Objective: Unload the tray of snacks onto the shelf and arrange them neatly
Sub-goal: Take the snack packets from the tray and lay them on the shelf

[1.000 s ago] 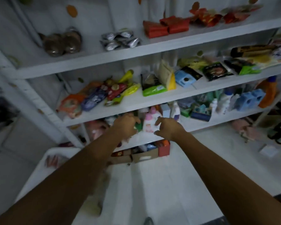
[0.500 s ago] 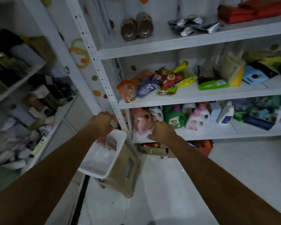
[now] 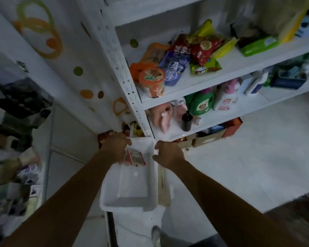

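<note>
The white tray (image 3: 130,202) is nearly empty; only a few snack packets (image 3: 135,157) lie at its far edge. Left hand (image 3: 115,147) closes on them, right hand (image 3: 168,155) loosely curled, empty, beside the tray's right rim. The shelf (image 3: 230,68) already holds many snacks

Dim, bluish light, soft motion blur throughout, wide-angle bending at the edges.

Both arms outstretched, fingers (image 3: 127,142) seemingly curled.
</note>
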